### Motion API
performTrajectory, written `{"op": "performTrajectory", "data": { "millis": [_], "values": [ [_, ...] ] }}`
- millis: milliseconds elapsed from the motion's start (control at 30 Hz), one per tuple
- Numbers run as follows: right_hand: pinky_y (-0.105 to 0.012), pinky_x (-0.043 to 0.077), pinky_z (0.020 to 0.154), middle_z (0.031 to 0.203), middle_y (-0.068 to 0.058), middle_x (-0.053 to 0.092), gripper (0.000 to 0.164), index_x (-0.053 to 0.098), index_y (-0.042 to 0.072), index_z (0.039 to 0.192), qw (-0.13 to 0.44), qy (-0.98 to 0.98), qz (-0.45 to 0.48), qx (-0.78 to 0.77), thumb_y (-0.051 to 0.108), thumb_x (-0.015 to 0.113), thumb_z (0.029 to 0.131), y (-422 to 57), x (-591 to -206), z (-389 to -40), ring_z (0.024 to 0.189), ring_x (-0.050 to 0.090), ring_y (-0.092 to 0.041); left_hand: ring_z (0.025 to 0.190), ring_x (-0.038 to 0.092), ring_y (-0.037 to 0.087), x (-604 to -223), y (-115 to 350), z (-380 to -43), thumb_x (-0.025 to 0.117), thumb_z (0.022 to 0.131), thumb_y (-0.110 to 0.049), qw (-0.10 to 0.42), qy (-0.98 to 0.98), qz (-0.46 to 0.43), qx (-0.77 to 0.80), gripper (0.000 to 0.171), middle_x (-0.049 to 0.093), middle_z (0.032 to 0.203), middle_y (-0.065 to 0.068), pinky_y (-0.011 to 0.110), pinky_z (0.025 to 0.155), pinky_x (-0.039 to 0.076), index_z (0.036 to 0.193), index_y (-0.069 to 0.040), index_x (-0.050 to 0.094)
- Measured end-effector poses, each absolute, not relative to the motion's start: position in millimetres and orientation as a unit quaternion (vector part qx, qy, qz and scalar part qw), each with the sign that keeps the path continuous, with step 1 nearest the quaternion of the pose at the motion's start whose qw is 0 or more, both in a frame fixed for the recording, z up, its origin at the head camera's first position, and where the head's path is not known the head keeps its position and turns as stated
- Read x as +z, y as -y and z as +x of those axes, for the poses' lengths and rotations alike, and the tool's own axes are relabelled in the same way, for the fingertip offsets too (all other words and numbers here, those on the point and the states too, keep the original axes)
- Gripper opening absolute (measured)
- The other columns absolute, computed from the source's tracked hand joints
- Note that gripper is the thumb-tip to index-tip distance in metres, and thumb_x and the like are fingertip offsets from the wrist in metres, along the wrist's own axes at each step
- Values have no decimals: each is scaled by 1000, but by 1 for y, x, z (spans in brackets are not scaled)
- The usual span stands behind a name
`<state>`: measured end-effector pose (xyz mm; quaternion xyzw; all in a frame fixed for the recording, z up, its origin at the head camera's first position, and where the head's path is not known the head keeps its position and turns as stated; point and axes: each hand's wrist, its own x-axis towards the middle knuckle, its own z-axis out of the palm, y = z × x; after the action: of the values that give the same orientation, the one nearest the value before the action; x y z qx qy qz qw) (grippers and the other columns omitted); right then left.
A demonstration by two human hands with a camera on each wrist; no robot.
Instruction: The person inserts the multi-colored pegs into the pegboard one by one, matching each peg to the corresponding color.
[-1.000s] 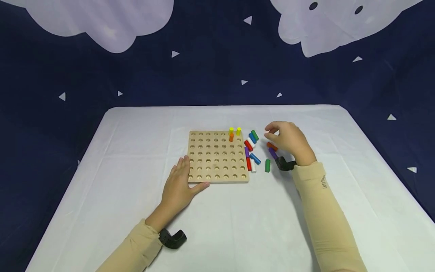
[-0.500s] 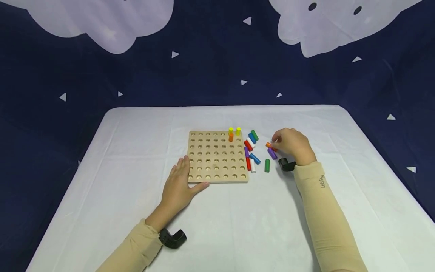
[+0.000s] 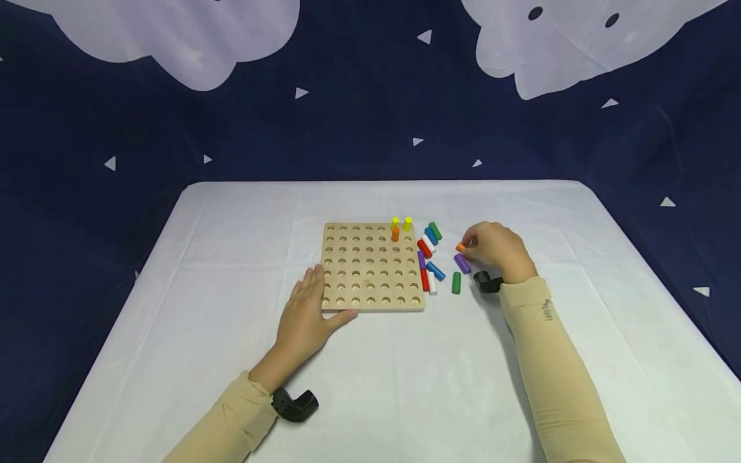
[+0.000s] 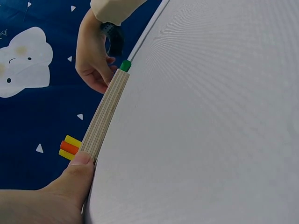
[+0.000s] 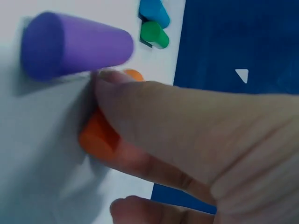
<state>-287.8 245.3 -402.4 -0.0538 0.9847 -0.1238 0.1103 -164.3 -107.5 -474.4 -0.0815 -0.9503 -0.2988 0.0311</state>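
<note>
My left hand (image 3: 302, 319) lies along the left front corner of the wooden peg board (image 3: 370, 260), fingers straight at its left side. The thumb (image 4: 80, 170) rests against the front edge. To the right of the board, my right hand (image 3: 496, 247) pinches an orange peg (image 5: 98, 136) between thumb and index finger, low over the cloth; part of the peg is hidden behind the thumb. A purple peg (image 5: 79, 46) lies right beside the thumb. Two yellow pegs (image 3: 408, 224) and one orange peg (image 3: 395, 235) stand in holes at the board's far right corner.
Loose pegs lie between the board and my right hand: a green peg (image 3: 457, 283), a blue peg (image 3: 436, 271), a red peg (image 3: 424, 249) and several others, some against the board's right edge. A white cloth covers the table (image 3: 231, 244); a dark blue curtain (image 3: 347, 141) hangs behind.
My right hand has come down from above the pegs onto the orange peg and now pinches it. The purple peg beside it has shifted slightly. The left hand has stayed put.
</note>
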Motion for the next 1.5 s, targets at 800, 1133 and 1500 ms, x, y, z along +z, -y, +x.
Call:
{"op": "performTrajectory", "data": {
  "millis": [800,1133,1500],
  "values": [
    [-42,46,78,101,-10,68,29,70,11,113,12,-976,-49,-212,31,70,92,-230,-392,-297,90,57,-29,154,17,33,-476,107,-164,72,80,-63,25,951,-75,-300,115,22,162,20,49,126,14,155,6,18],
    [-39,47,81,100,-9,71,27,68,12,103,4,-936,-65,-347,30,77,86,-214,-394,-306,97,60,-26,154,16,31,-475,108,-164,69,81,-66,24,952,-73,-295,115,21,163,18,47,127,13,156,4,18],
    [-35,49,75,99,-6,73,24,70,14,102,14,-919,-84,-385,30,79,86,-189,-396,-309,89,64,-23,154,17,32,-476,108,-163,70,80,-66,26,952,-75,-296,115,21,162,19,48,126,14,156,5,18]
  ]
}}
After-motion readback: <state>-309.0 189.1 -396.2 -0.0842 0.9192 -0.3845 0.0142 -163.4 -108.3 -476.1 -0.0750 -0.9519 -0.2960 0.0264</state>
